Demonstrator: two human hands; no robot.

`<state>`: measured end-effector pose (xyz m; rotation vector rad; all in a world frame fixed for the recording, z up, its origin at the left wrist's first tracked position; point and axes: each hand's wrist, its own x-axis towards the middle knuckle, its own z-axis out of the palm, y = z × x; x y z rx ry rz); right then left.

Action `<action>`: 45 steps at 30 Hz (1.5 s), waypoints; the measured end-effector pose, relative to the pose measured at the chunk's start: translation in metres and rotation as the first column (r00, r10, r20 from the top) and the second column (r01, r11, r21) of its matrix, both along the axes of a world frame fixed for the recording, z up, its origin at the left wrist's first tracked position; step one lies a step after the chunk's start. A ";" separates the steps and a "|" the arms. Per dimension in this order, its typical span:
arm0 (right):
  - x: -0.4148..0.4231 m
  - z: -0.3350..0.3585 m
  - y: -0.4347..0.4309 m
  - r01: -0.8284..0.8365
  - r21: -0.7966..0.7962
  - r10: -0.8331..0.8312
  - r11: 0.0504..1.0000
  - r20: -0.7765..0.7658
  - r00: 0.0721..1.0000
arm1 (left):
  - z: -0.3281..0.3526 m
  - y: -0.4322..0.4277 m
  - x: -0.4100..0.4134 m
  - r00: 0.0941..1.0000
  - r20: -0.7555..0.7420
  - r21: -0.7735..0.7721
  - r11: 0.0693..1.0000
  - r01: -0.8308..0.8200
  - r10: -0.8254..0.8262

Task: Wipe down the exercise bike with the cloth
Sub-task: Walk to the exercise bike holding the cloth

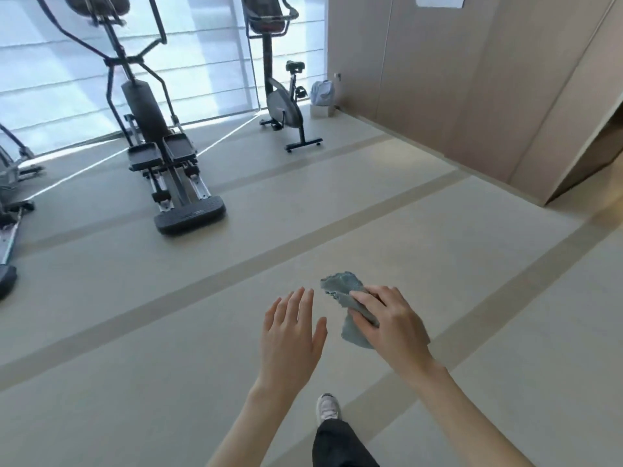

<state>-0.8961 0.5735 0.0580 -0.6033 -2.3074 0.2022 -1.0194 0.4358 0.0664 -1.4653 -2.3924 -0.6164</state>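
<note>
Now: approach step, likely | right hand (387, 318) grips cloth (344, 288) | left hand (293, 335) flat, empty | exercise bike (285, 106) well apart | next: close in, lay cloth on it
</note>
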 end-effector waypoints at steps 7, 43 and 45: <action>-0.149 0.005 0.119 -0.111 -0.009 0.111 0.994 -0.031 0.993 | 0.005 0.110 -0.136 0.992 -0.020 -0.006 0.993 -0.122 0.122; -0.879 0.021 0.643 -0.200 0.008 0.200 0.980 -0.114 0.973 | 0.014 0.624 -0.853 0.967 -0.057 0.062 0.967 -0.246 0.250; -0.923 0.015 0.677 -0.209 0.003 0.208 0.978 -0.116 0.971 | 0.008 0.658 -0.894 0.965 -0.055 0.065 0.965 -0.252 0.256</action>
